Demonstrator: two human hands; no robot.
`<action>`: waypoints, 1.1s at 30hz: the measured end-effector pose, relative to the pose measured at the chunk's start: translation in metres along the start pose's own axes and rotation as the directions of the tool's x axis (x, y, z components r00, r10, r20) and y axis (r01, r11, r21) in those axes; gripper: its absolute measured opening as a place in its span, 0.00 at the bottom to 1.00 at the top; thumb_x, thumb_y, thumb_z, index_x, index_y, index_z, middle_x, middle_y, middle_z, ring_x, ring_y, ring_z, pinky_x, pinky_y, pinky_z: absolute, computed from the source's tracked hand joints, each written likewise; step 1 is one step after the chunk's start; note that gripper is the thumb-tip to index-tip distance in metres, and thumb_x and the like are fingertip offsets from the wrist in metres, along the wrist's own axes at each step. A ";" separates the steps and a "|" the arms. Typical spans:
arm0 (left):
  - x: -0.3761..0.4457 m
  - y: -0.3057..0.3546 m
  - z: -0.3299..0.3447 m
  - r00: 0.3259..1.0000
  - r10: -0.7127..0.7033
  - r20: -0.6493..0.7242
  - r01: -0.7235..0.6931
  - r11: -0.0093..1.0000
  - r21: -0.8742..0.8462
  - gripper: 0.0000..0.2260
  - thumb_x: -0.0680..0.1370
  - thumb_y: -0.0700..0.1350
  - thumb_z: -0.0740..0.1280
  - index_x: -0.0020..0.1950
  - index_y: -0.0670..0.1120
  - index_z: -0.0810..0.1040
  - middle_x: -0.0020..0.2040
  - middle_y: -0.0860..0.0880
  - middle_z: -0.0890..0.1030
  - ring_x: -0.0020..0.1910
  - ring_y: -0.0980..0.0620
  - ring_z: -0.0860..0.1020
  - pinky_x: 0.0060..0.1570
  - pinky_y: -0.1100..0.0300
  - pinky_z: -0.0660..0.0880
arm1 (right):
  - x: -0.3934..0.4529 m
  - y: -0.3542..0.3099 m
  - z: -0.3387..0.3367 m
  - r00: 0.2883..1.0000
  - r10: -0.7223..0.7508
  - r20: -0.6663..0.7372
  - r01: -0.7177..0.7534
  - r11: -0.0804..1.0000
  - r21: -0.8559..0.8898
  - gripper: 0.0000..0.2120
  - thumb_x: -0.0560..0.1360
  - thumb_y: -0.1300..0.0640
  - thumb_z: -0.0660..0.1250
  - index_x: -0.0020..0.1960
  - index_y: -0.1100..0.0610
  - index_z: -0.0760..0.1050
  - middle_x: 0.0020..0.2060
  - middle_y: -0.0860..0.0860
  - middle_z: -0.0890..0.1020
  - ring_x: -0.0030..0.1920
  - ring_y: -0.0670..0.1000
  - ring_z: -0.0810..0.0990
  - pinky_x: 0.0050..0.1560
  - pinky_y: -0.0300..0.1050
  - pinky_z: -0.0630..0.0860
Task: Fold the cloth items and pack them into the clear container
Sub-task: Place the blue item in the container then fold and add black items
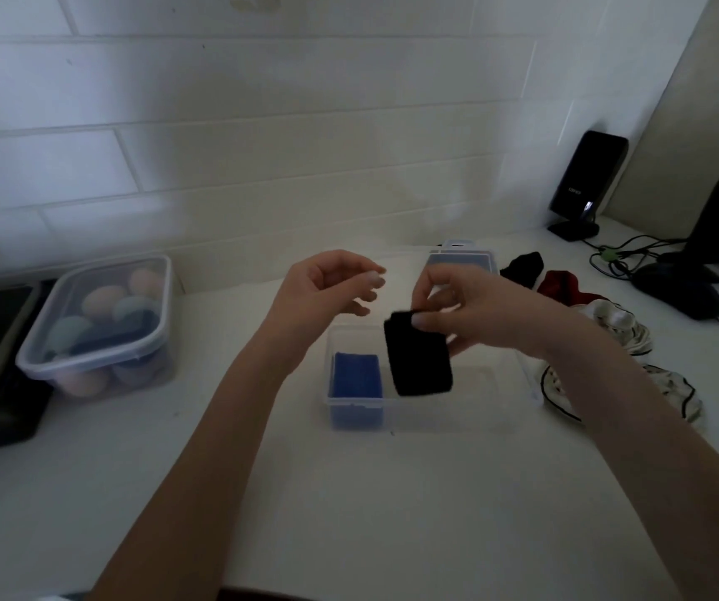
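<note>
A folded black cloth [418, 355] hangs above the open clear container [431, 403], pinched at its top edge by the thumb and fingertips of the right hand [466, 312]. The cloth dangles over the middle of the container, its lower end near the rim. Inside, at the left end, a folded blue cloth [357, 375] lies flat against the wall.

The left hand [327, 284] is held in the air just left of the black cloth, fingers loosely curled and holding nothing, not touching the cloth.

The container sits on a white counter [349, 492] in front of a white tiled wall. To its right lie unfolded pieces: a black cloth [522, 268], a dark red cloth [559, 286], a white cloth [618, 325] and a white cloth with dark trim [670, 394] nearest the person. Behind the container stands a container lid [462, 258], partly hidden by the right hand. To the far left is a lidded tub [97, 323] filled with pastel, egg-shaped items. A black device [583, 184] on a stand and cables sit at the far right.
</note>
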State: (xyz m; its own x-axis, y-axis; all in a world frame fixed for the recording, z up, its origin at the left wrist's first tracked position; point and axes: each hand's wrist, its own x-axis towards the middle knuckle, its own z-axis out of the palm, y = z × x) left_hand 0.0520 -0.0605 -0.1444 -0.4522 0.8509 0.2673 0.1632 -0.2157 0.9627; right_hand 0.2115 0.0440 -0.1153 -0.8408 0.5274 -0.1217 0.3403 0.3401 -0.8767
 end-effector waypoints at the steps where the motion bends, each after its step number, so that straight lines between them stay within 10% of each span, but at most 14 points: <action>1: -0.001 0.000 -0.001 0.999 0.031 -0.029 -0.029 0.997 0.072 0.05 0.75 0.37 0.68 0.45 0.46 0.81 0.38 0.51 0.84 0.35 0.57 0.80 0.34 0.65 0.76 | -0.001 0.001 0.002 0.999 0.023 0.032 -0.022 1.000 -0.023 0.07 0.74 0.64 0.68 0.43 0.56 0.70 0.41 0.56 0.80 0.38 0.51 0.81 0.36 0.43 0.82; 10: -0.006 -0.014 0.009 0.959 0.268 0.094 -0.262 0.708 0.656 0.06 0.75 0.47 0.67 0.42 0.46 0.81 0.34 0.52 0.81 0.30 0.54 0.78 0.34 0.55 0.78 | 0.000 0.020 0.034 0.980 -0.165 -0.113 0.098 0.889 -0.447 0.05 0.71 0.64 0.69 0.44 0.56 0.76 0.42 0.50 0.79 0.44 0.52 0.80 0.44 0.44 0.79; 16: -0.008 -0.017 0.012 0.953 0.257 0.160 -0.292 0.644 0.707 0.09 0.76 0.48 0.65 0.40 0.46 0.81 0.32 0.51 0.81 0.30 0.53 0.76 0.35 0.57 0.75 | -0.009 0.026 0.034 0.994 -0.100 0.044 0.109 0.859 -0.501 0.13 0.70 0.58 0.72 0.54 0.52 0.78 0.52 0.50 0.81 0.49 0.50 0.80 0.55 0.48 0.77; 24: -0.007 -0.018 0.012 0.955 0.247 0.166 -0.289 0.640 0.712 0.10 0.76 0.49 0.65 0.38 0.46 0.80 0.30 0.52 0.78 0.28 0.54 0.74 0.32 0.59 0.72 | -0.012 0.006 0.039 0.984 -0.146 0.098 0.156 0.464 -0.872 0.16 0.74 0.51 0.67 0.62 0.46 0.76 0.56 0.51 0.73 0.58 0.52 0.72 0.43 0.44 0.69; 33: -0.006 -0.020 0.013 0.957 0.241 0.163 -0.282 0.630 0.724 0.10 0.76 0.49 0.65 0.35 0.49 0.77 0.28 0.55 0.76 0.28 0.56 0.73 0.31 0.62 0.69 | -0.008 0.011 0.035 0.993 -0.059 0.101 0.115 0.653 -0.749 0.17 0.72 0.54 0.69 0.60 0.54 0.75 0.54 0.53 0.81 0.54 0.54 0.78 0.54 0.50 0.76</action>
State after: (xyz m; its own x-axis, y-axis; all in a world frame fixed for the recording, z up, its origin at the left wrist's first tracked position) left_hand 0.0627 -0.0557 -0.1654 -0.2504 0.8402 0.4810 0.8649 -0.0290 0.5010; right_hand 0.2075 0.0162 -0.1402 -0.8976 0.4252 -0.1165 0.4408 0.8655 -0.2380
